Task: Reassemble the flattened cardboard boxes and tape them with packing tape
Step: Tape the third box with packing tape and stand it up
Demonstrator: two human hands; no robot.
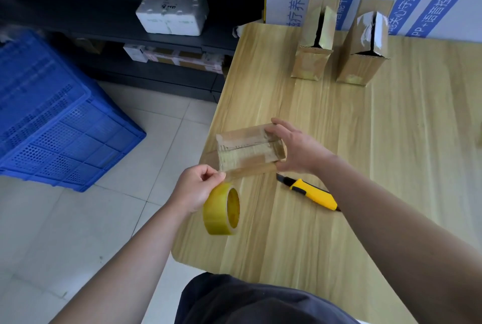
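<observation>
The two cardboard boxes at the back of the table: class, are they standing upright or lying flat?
Upright. Both cardboard boxes stand on end on the table, each with a dark gap along its taped seam.

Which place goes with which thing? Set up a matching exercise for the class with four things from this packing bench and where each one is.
Things:
1. tape roll
2. utility knife
3. small cardboard box
4. blue crate

Places:
A. on the floor, left of the table
B. hanging from the left hand
C. lying on the table under the right forearm
D. held by the right hand

Pairs: 1-B, 2-C, 3-D, 4-A
</observation>
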